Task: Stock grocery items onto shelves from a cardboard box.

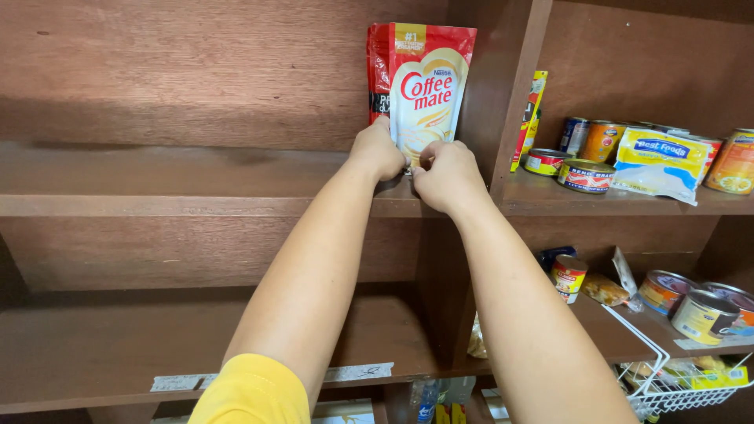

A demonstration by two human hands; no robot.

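A red, cream and gold stand-up pouch [428,82] stands upright on the upper wooden shelf [157,200], against the vertical divider. A second red pouch [378,71] shows just behind it on the left. My left hand [377,151] grips the front pouch's lower left corner. My right hand [446,174] pinches its bottom edge from the right. Both arms reach up from below; a yellow sleeve [251,389] covers my left shoulder.
The right compartment holds several cans [585,174], a white and blue bag [660,161] and a thin yellow packet [530,118]. Below it sit more cans [703,314] and a white wire basket [675,385]. The lower left shelf [118,353] has paper labels on its edge.
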